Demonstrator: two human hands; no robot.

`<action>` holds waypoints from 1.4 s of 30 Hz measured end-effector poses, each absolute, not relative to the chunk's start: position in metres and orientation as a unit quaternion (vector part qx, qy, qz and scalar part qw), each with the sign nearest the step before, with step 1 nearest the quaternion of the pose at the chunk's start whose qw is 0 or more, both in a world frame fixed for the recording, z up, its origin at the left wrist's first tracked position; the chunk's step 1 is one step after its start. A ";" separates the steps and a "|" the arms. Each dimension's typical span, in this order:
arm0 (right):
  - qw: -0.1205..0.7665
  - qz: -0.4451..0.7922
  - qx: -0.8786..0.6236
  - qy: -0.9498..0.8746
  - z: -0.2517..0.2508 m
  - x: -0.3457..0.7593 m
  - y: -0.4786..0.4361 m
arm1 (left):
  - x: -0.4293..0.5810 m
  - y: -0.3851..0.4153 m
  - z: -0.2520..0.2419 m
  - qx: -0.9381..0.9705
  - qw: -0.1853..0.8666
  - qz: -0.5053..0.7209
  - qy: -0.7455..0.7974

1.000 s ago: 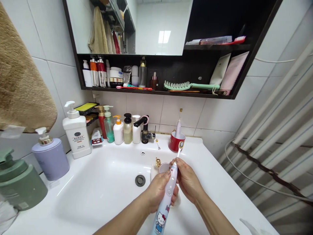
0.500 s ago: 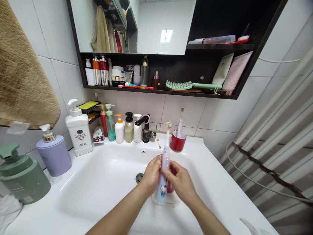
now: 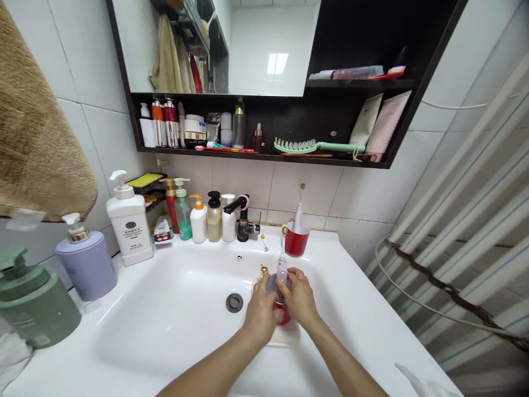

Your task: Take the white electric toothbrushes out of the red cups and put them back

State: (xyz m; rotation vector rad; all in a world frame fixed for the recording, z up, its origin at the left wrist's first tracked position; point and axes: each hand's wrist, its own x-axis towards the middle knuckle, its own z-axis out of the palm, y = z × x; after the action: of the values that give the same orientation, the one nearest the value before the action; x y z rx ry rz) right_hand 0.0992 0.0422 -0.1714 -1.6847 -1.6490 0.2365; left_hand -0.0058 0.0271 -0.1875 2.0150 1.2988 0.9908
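Fingers closed, the left hand wraps the nearer red cup while the right hand pinches the toothbrush upright inside it, lower centre of frame. A firm hold on the cup should keep it from tipping at the edge of the sink.

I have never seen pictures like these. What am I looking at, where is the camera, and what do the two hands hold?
There is no machine here. A person wears one camera on the head. It looks forward and down, so both arms enter the picture from below. The view shows a white bathroom sink. The left hand wraps around a red cup at the basin's right side. The right hand grips an electric toothbrush that stands upright in this cup. Behind them stand a second cup with another brush, a black tap and a row of pump bottles.
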 end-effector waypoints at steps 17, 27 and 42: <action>0.363 -0.012 -0.760 -0.539 -0.096 0.195 0.062 | 0.093 0.074 -0.123 0.836 0.180 0.396 0.335; 0.330 -0.036 -0.793 -0.511 -0.097 0.242 0.124 | 0.149 0.130 -0.123 0.862 0.166 0.343 0.334; 0.377 -0.061 -0.777 -0.500 -0.085 0.230 0.130 | 0.079 0.144 -0.118 0.826 0.108 0.317 0.454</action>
State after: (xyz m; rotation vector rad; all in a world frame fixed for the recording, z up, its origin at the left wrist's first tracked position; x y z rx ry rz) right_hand 0.2304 0.1296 -0.0852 -1.9863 -1.2791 -0.1572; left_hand 0.0788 0.1443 -0.1178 2.4293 1.3357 0.9341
